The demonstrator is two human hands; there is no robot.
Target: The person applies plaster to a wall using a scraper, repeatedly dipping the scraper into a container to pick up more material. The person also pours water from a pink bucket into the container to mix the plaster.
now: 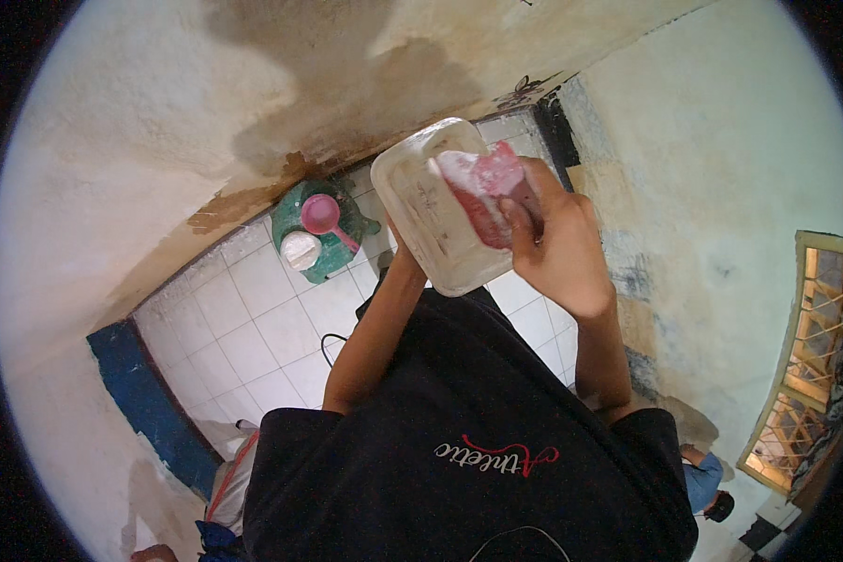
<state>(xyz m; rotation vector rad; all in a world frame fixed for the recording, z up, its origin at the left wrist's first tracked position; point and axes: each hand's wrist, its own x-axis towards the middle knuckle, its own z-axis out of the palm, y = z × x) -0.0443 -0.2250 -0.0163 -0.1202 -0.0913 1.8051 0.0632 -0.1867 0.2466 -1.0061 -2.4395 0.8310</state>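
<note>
Right hand (560, 239) pinches a foamy red pad (478, 208); suds (459, 169) could make the container (423, 201) left of it slip from the left hand (397, 240), grip hidden

On my feed, I am seeing one word (496, 457) in white and red script, running upside down across the black shirt (412, 398), sitting below the right hand (569, 245) and slightly to its left.

You wear a black short-sleeved shirt (384, 468) with white-and-red script lettering (498, 459); a thin pale line (520, 527) curves near its lower part.
</note>
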